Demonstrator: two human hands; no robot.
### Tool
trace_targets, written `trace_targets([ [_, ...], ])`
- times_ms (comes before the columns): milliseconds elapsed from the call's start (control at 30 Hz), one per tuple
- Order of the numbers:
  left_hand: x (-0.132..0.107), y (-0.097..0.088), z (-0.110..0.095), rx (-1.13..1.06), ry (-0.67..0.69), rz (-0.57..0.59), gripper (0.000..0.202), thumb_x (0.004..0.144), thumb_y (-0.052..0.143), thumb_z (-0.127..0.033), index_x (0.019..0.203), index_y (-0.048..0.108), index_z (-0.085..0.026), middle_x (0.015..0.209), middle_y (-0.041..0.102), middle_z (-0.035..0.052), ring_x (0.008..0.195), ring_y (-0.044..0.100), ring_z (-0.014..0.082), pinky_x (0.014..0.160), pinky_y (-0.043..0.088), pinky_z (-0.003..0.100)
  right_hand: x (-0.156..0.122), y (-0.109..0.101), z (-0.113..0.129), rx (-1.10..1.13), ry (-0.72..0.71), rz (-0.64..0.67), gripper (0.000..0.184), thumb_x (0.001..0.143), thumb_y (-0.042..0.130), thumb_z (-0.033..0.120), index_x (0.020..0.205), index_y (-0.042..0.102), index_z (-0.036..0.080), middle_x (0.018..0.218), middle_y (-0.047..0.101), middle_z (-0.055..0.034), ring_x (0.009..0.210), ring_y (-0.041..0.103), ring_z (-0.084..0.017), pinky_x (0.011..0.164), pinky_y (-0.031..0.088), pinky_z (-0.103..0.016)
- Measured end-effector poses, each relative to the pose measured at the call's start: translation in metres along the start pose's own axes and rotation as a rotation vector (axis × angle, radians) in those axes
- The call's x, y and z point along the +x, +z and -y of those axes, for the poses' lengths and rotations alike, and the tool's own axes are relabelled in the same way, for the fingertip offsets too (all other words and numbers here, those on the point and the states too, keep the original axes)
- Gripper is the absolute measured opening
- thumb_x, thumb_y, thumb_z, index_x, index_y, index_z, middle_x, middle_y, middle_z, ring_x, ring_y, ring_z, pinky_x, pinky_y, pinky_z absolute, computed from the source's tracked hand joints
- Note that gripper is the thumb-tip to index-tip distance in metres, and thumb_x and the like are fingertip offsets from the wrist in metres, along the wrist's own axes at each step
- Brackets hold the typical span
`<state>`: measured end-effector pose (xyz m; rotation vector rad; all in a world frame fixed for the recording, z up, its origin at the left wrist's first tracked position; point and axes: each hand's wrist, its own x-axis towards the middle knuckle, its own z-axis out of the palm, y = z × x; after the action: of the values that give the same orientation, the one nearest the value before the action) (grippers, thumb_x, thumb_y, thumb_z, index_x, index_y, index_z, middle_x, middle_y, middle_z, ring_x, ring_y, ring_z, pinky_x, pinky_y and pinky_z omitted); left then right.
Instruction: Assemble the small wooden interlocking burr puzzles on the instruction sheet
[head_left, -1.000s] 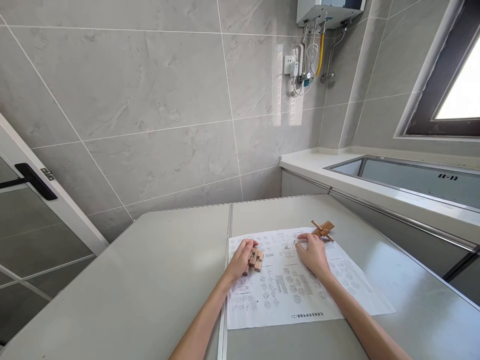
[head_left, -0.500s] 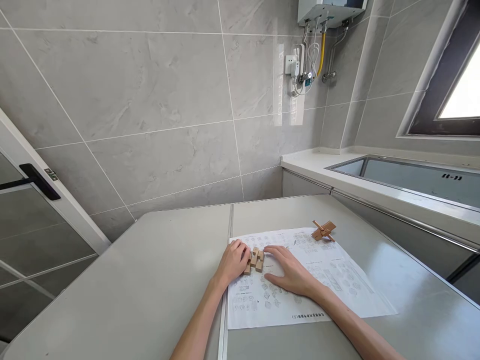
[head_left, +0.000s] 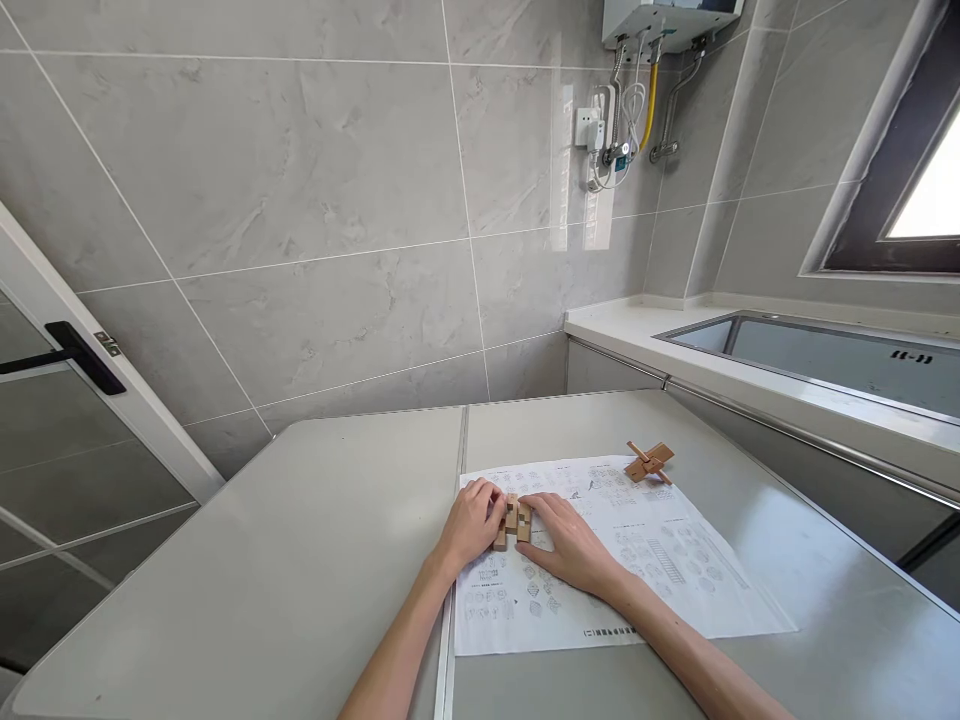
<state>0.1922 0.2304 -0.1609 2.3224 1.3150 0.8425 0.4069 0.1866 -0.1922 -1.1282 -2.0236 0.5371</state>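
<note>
Small notched wooden puzzle pieces point(head_left: 512, 514) stand side by side on a printed paper sheet point(head_left: 720, 590), between my two hands. My left hand point(head_left: 474, 520) has its fingers curled over the left-hand piece, hiding part of it. From the other side, my right hand point(head_left: 570, 548) holds the right-hand piece, with the fingertips at its far end and the thumb at its near end. Farther off, at the sheet's upper right edge, lies a wooden assembly of crossed pieces point(head_left: 649, 462).
The sheet with line drawings lies on a light grey folding table point(head_left: 300, 570) with a seam down its middle. Right of the table runs a counter point(head_left: 607, 322) with a sink point(head_left: 825, 360). A door with a black handle point(head_left: 86, 358) stands at left.
My right hand has moved left and closed its thumb and fingers on the right-hand piece. The pieces have shifted and now line up differently. My left hand stays beside them.
</note>
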Motion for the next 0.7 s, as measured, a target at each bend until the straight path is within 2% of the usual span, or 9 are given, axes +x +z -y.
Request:
trace_targets([
  [133, 0.001, -0.001, -0.003, -0.066, -0.033, -0.040, 0.030, 0.108, 0.043, -0.040, 0.094, 0.063, -0.024, 0.100, 0.068, 0.0050, 0.093, 0.065, 0.0228, 0.084, 0.052, 0.037, 0.001, -0.005, 0.001, 0.135, 0.078, -0.046, 0.056, 0.087, 0.069, 0.026, 0.141, 0.053, 0.029, 0.137, 0.063, -0.0093, 0.123, 0.063, -0.031, 0.105, 0.054, -0.050],
  [267, 0.003, -0.001, -0.009, -0.138, -0.047, -0.038, 0.031, 0.108, 0.044, -0.041, 0.093, 0.065, -0.023, 0.096, 0.071, 0.0042, 0.088, 0.066, 0.0214, 0.076, 0.051, 0.033, 0.003, -0.008, 0.003, 0.278, 0.063, -0.132, 0.059, 0.086, 0.067, 0.023, 0.143, 0.054, 0.030, 0.141, 0.059, -0.0089, 0.121, 0.065, -0.029, 0.104, 0.057, -0.048],
  [433, 0.003, 0.000, -0.017, -0.199, -0.044, 0.011, 0.041, 0.108, 0.042, -0.048, 0.089, 0.069, -0.023, 0.095, 0.073, 0.0047, 0.091, 0.066, 0.0222, 0.082, 0.051, 0.034, 0.004, -0.006, 0.005, 0.405, 0.008, -0.190, 0.057, 0.083, 0.070, 0.020, 0.137, 0.055, 0.030, 0.139, 0.057, -0.0080, 0.124, 0.064, -0.028, 0.111, 0.055, -0.048],
  [600, 0.000, 0.002, -0.025, -0.228, -0.019, 0.113, 0.041, 0.103, 0.054, -0.053, 0.082, 0.074, -0.024, 0.087, 0.072, 0.0049, 0.092, 0.063, 0.0243, 0.082, 0.050, 0.034, 0.003, -0.006, 0.008, 0.408, -0.015, -0.213, 0.054, 0.083, 0.071, 0.018, 0.133, 0.055, 0.029, 0.135, 0.059, -0.0076, 0.126, 0.062, -0.027, 0.113, 0.054, -0.049],
  [700, 0.001, 0.003, -0.026, -0.315, -0.076, 0.101, 0.037, 0.095, 0.065, -0.054, 0.078, 0.073, -0.023, 0.083, 0.071, 0.0041, 0.084, 0.062, 0.0231, 0.077, 0.049, 0.033, 0.002, -0.005, 0.008, 0.353, -0.028, -0.194, 0.057, 0.084, 0.071, 0.019, 0.137, 0.053, 0.030, 0.139, 0.059, -0.0081, 0.131, 0.059, -0.029, 0.115, 0.052, -0.051],
])
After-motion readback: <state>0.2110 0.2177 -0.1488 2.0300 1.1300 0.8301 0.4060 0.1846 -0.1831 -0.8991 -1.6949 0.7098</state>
